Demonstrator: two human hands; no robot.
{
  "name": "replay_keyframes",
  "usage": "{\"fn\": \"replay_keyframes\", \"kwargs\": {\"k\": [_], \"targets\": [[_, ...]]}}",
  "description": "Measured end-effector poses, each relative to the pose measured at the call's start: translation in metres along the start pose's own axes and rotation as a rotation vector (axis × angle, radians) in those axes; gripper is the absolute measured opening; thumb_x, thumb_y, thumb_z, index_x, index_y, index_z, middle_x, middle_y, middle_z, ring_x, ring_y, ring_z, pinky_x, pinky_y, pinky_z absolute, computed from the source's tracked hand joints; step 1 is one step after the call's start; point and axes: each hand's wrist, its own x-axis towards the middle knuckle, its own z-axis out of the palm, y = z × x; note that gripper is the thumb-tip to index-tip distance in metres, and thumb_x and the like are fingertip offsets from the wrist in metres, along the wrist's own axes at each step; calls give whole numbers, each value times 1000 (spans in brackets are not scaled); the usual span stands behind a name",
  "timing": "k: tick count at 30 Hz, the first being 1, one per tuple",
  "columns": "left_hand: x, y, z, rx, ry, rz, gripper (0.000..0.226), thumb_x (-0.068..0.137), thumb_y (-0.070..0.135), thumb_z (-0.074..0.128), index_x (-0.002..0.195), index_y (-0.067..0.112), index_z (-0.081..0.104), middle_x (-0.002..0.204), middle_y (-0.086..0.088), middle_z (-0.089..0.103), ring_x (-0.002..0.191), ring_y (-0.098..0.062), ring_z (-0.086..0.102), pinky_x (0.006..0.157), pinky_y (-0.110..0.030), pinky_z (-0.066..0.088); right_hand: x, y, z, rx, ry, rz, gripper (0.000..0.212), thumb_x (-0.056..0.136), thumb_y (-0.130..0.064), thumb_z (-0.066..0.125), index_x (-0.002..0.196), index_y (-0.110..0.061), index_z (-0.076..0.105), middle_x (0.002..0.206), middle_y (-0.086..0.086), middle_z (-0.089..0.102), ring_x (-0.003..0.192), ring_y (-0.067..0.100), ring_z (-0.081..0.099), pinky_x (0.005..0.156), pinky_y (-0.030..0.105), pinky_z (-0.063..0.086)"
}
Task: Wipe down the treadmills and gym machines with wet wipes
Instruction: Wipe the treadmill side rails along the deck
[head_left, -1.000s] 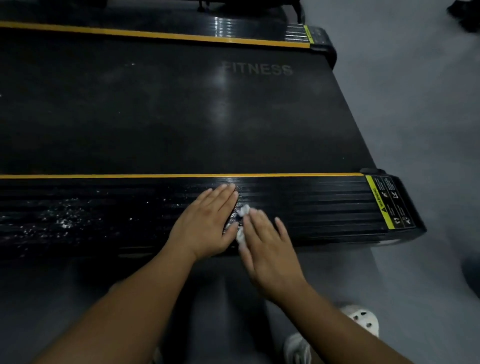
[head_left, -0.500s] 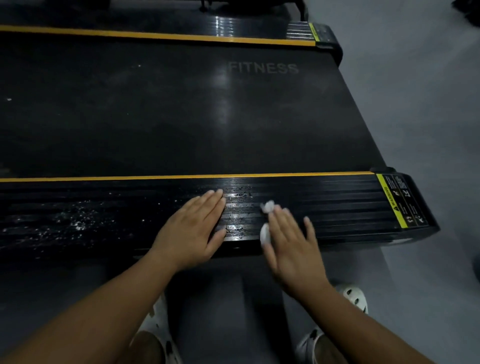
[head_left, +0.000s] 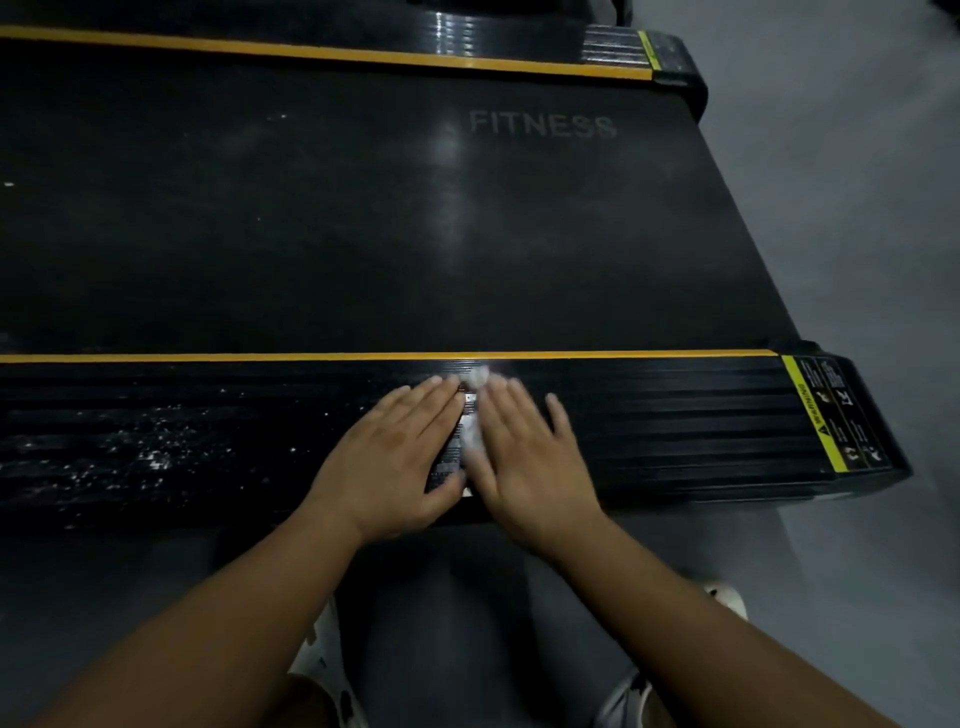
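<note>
My right hand (head_left: 530, 457), fingers flat, presses wet wipe (head_left: 472, 441) onto treadmill side rail (head_left: 675, 415), mid-length; left hand (head_left: 395, 457) flat beside it, empty. Best: firm pressure, stroke along ribs toward speckled left stretch.

Black treadmill belt (head_left: 311, 234) with faint grey FITNESS lettering (head_left: 543, 126); black ribbed side rail (head_left: 649, 431) edged by an orange-yellow stripe (head_left: 208, 357) (white speckles at its left); yellow warning label (head_left: 810, 415); white wipe (head_left: 474, 436); grey floor (head_left: 857, 208).
</note>
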Motion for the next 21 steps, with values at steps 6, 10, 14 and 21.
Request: {"fn": "replay_keyframes", "kwargs": {"k": [6,10,14,21], "targets": [[1,2,1,-2,1,-3,79,94,58,39,151,4,43,161,-13,36,149,-26,35,120,-41,20,3,37,-9,-13,60,105,73,101,-56,8,158,-18,32,167,-3,22,154,10,14,124,48,8],[0,-2,-2,-44,18,-5,72,95,49,41,149,3,48,158,-14,41,146,-28,40,120,-39,22,16,1,-5,-4,37,4,70,102,-53,13,159,-15,30,167,2,22,155,16,15,124,52,12],[-7,-9,-3,-23,27,-38,74,96,53,39,150,3,46,159,-12,39,147,-25,38,121,-35,18,-34,22,4,-104,9,-161,63,106,-50,20,154,-15,41,164,1,30,152,17,27,119,50,21],[-8,-9,-3,-64,24,-53,75,96,53,38,150,2,45,161,-13,37,149,-25,35,122,-37,18,-19,-11,8,-81,22,-86,73,103,-59,18,157,-12,33,166,5,23,155,20,16,121,49,12]]}}
